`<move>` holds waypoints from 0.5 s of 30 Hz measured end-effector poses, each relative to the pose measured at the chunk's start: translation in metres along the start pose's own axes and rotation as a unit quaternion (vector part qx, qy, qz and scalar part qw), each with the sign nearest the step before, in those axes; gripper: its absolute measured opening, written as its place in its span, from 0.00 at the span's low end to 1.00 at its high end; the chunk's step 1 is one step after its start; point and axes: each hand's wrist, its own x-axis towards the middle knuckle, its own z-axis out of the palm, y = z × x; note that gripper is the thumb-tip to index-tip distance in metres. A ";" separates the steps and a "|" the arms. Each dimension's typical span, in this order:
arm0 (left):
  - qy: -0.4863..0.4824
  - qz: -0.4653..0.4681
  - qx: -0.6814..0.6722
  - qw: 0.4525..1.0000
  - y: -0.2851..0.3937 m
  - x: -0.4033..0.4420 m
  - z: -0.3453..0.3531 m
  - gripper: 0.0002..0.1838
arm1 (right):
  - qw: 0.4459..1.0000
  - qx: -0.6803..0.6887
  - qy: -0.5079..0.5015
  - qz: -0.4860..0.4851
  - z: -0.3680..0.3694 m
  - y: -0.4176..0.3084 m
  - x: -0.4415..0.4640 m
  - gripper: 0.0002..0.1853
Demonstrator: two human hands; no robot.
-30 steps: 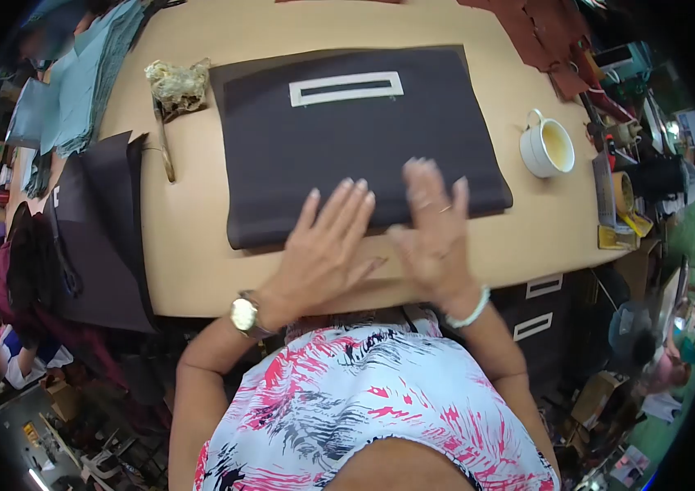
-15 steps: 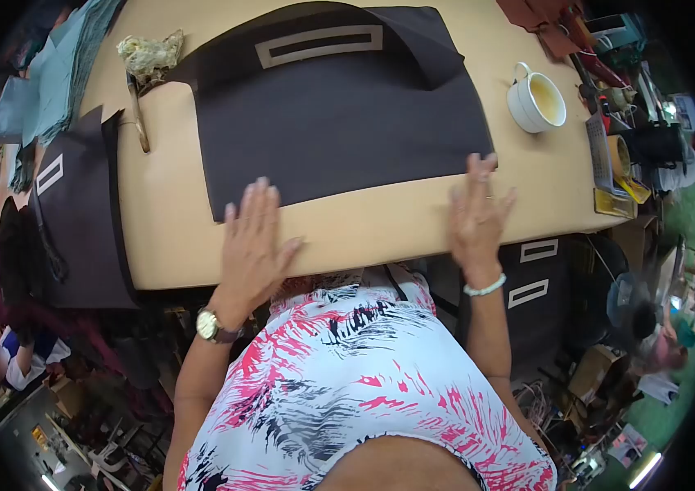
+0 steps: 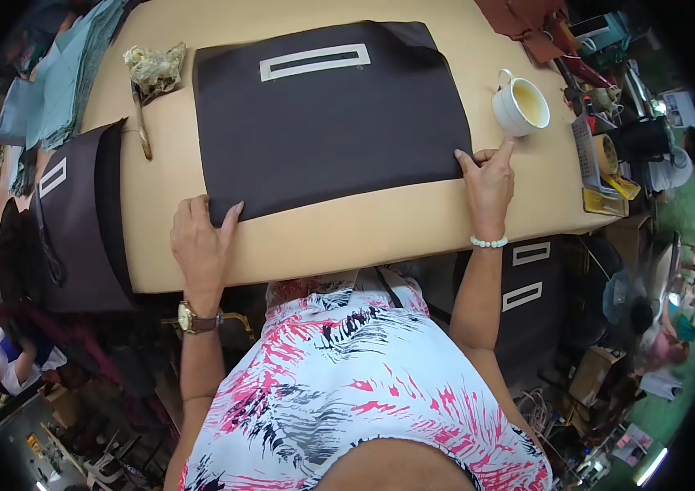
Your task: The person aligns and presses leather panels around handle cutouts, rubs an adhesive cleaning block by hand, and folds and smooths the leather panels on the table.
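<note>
A large dark brown sheet (image 3: 331,123), possibly leather, lies flat on the table, with a pale rectangular frame (image 3: 315,63) around a slot near its far edge. At its near left corner is my left hand (image 3: 202,245), open, the thumb tip on the sheet's near edge and the fingers just outside the corner. My right hand (image 3: 490,188) is at the near right corner, thumb touching the sheet and fingers apart, slightly bent, on the table beside it. Just beyond those fingers stands a white cup (image 3: 519,105) holding yellowish liquid.
A stick-handled brush or dauber (image 3: 143,123) lies left of the sheet beside a crumpled pale wad (image 3: 155,67). Another dark piece (image 3: 77,213) hangs over the table's left edge. Grey-green sheets (image 3: 61,82) are stacked far left. A grey basket (image 3: 589,155) stands at the right edge.
The sheet's far side, raised and curled before, now lies flat. My left hand has moved left to the near left corner; my right hand has shifted slightly right and up.
</note>
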 end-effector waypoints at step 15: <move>0.114 -0.135 -0.028 0.984 -0.009 0.038 0.039 0.23 | 0.957 0.256 -0.134 0.034 -0.022 0.022 0.007 0.46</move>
